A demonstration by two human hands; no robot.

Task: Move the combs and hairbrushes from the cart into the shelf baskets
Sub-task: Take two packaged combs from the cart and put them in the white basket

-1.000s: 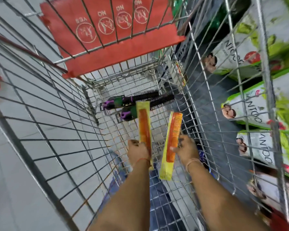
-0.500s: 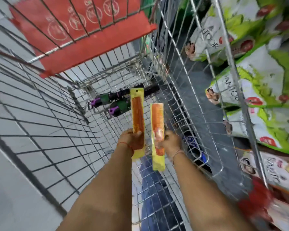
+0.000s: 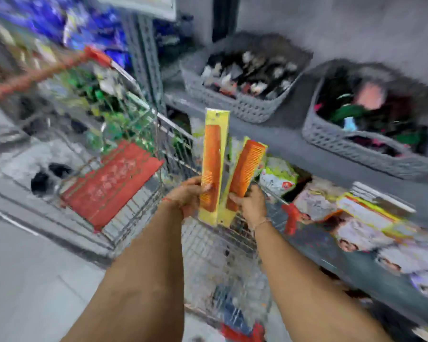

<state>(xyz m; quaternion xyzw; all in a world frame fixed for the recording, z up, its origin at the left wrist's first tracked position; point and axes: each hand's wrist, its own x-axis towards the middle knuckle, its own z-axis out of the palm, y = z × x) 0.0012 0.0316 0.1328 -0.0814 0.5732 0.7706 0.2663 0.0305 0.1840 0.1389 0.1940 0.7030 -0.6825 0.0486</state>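
My left hand grips an orange comb in a yellow packet, held upright above the wire cart. My right hand grips a second packaged orange comb, tilted to the right. Both combs are raised above the cart's rim, in front of the grey shelf. Two grey shelf baskets stand on it: one behind the combs and one further right, both with dark mixed items inside. The view is blurred, and the hairbrushes in the cart are not visible.
The cart's red child seat flap lies to the left of my hands. Below the shelf, white and green packets and boxes with printed faces fill the lower shelf at right. Grey tiled floor lies at left.
Both hands have lifted the combs up out of the cart. My view has swung up and right, from the cart's inside to the shelf with the grey baskets.
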